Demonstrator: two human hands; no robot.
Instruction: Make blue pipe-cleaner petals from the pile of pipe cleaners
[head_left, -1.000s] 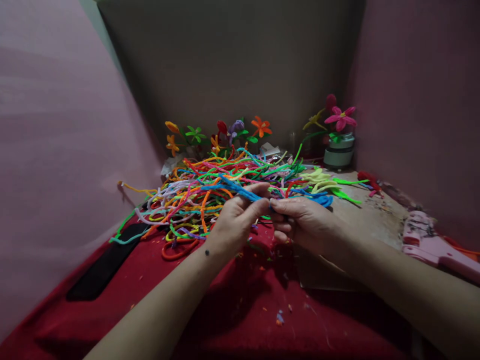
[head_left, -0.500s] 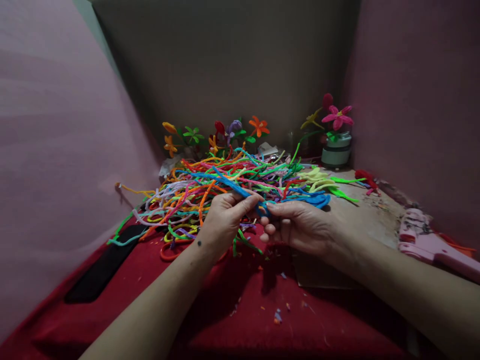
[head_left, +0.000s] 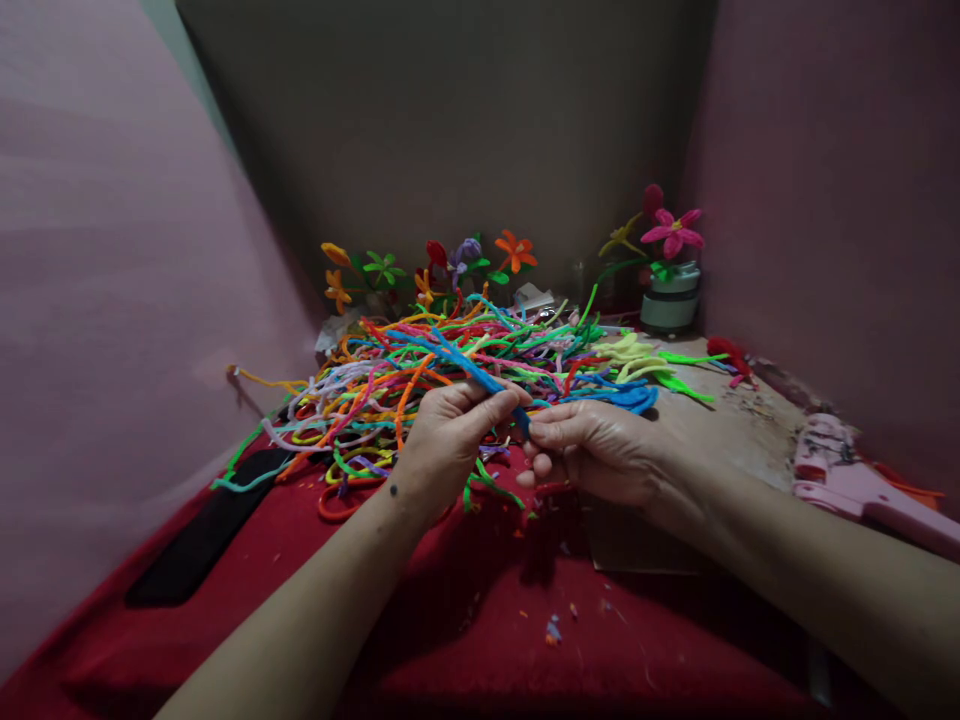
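Observation:
My left hand (head_left: 450, 440) pinches a blue pipe cleaner (head_left: 465, 367) between thumb and fingers, its free end slanting up and left over the pile. My right hand (head_left: 592, 455) meets it at the same spot, fingertips closed on the near end of that blue stem. Both hands hover just in front of a big tangled pile of pipe cleaners (head_left: 420, 375) in many colours, which lies on a red cloth (head_left: 465, 640).
Finished pipe-cleaner flowers (head_left: 450, 265) stand along the back wall, and a pink flower sits in a small pot (head_left: 669, 300) at back right. A pink glue gun (head_left: 862, 480) lies at the right. A black flat object (head_left: 202, 540) rests at the left. Pink panels close both sides.
Both hands have dropped slightly and drawn closer to me. The blue pipe cleaner now sticks up more steeply from the left hand's pinch.

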